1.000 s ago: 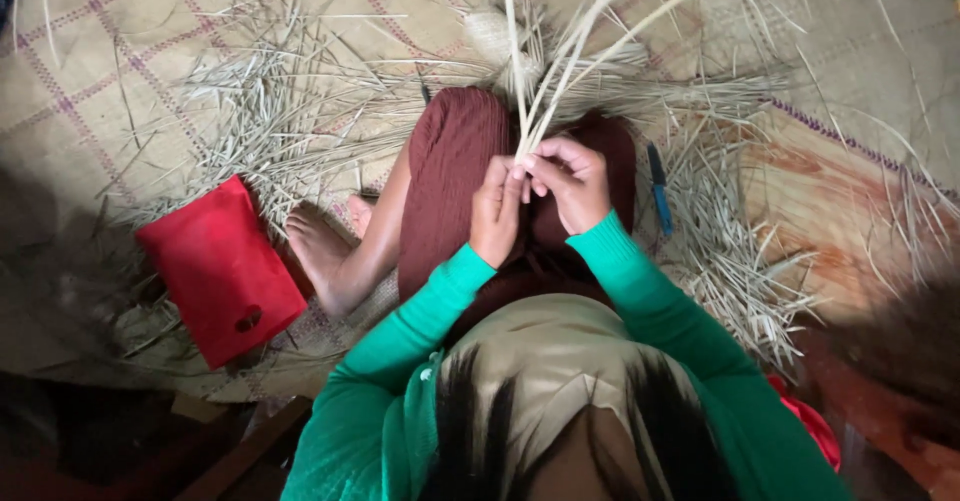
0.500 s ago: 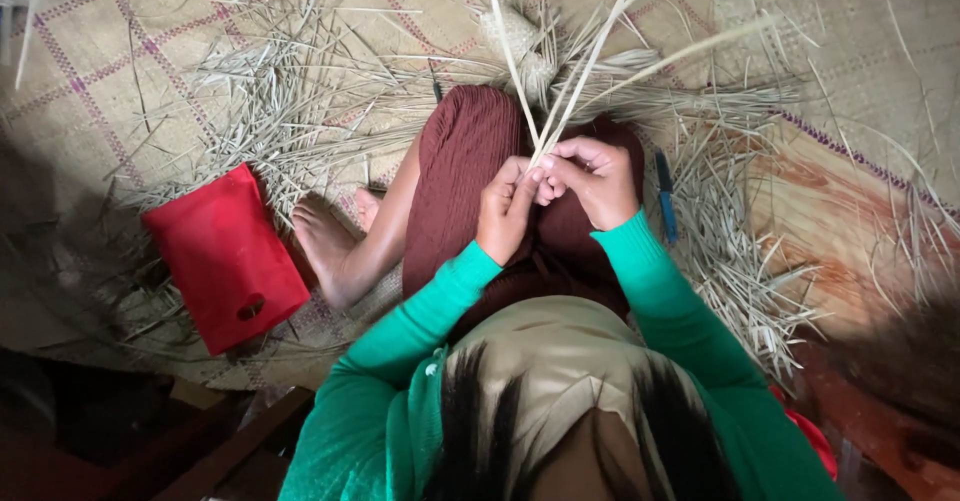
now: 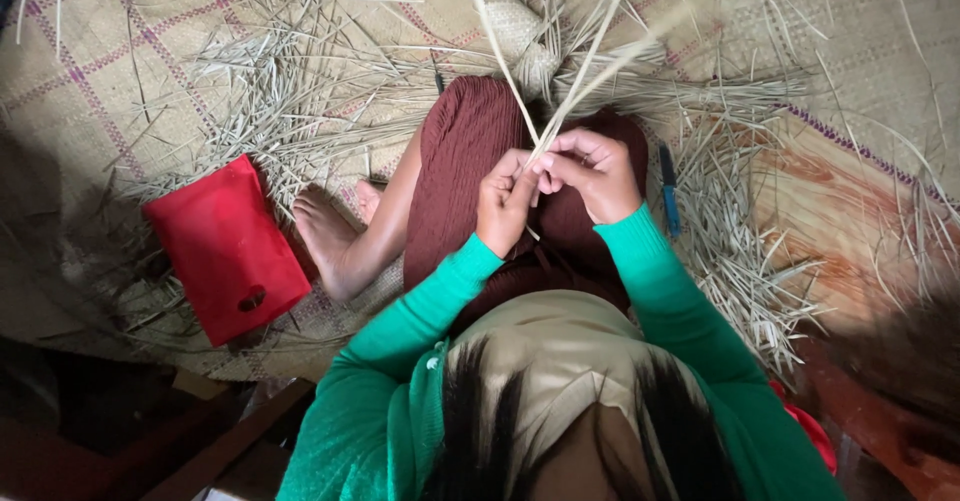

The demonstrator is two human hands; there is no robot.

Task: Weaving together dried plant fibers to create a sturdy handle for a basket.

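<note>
Red, a flat pouch [image 3: 228, 249] lies on the woven mat [image 3: 110, 71], well left of the left hand [image 3: 503, 202]. That hand and the right hand [image 3: 592, 173] both pinch pale straw strips [image 3: 560, 111] rising from between them. A blue tool [image 3: 668, 189], possibly a knife, lies just right of the right hand.

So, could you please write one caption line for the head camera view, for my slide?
Seated on a woven mat, left hand and right hand pinch pale straw strips; red pouch alongside.
</note>
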